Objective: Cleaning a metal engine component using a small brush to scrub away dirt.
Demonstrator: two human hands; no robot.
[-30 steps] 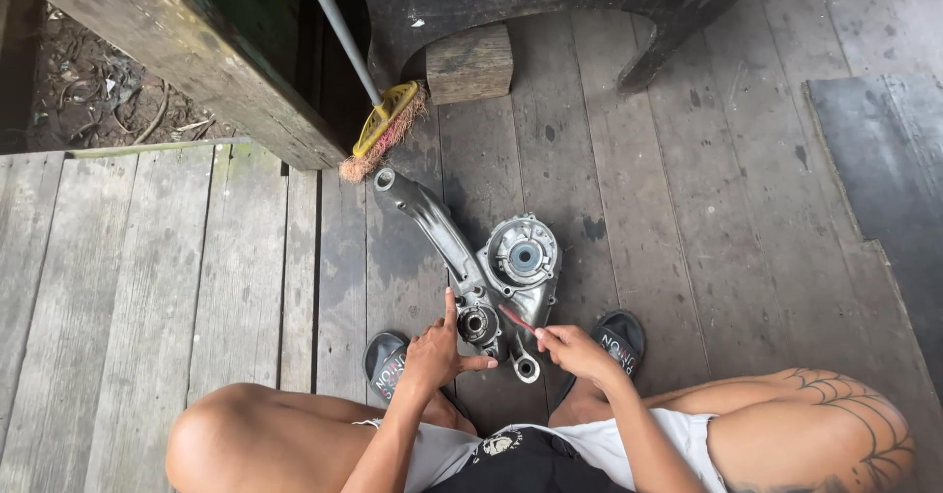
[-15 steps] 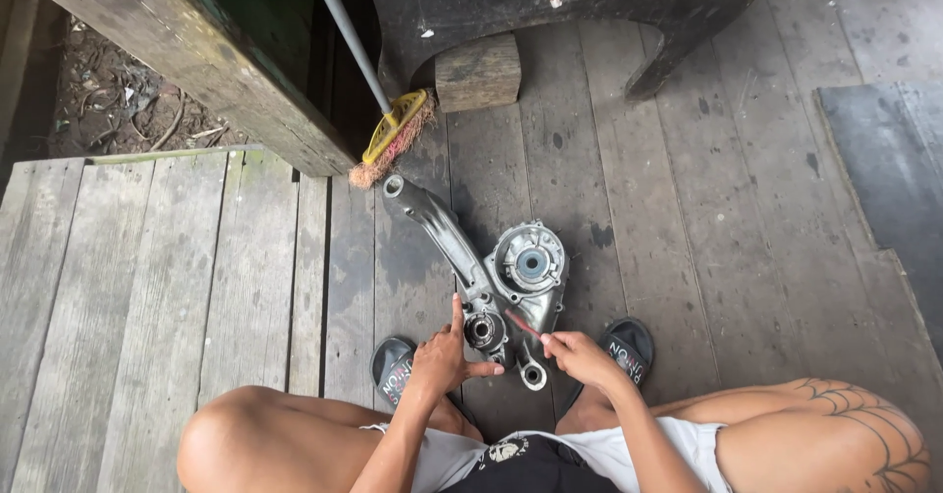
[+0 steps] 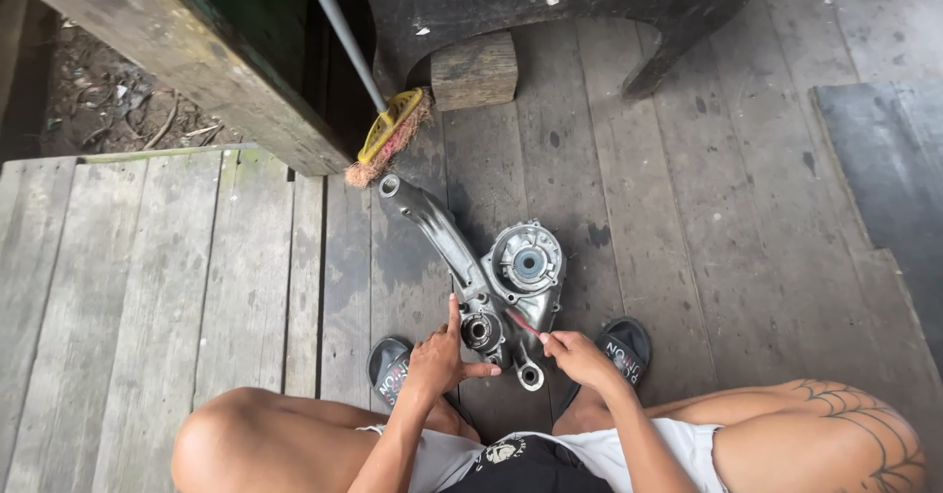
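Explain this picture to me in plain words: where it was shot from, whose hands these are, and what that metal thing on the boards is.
The picture comes from a camera worn on a person's head, looking straight down. That person squats on a wooden plank floor, knees spread, feet in black sandals.

Between the feet lies a grey metal engine casing with a long arm reaching up and away and round openings. The left hand rests on its near end, thumb and one finger stretched out. The right hand pinches a thin red-handled tool whose tip touches the casing.

Farther off stand a broom with a yellow head, a wooden block and a dark wooden base.
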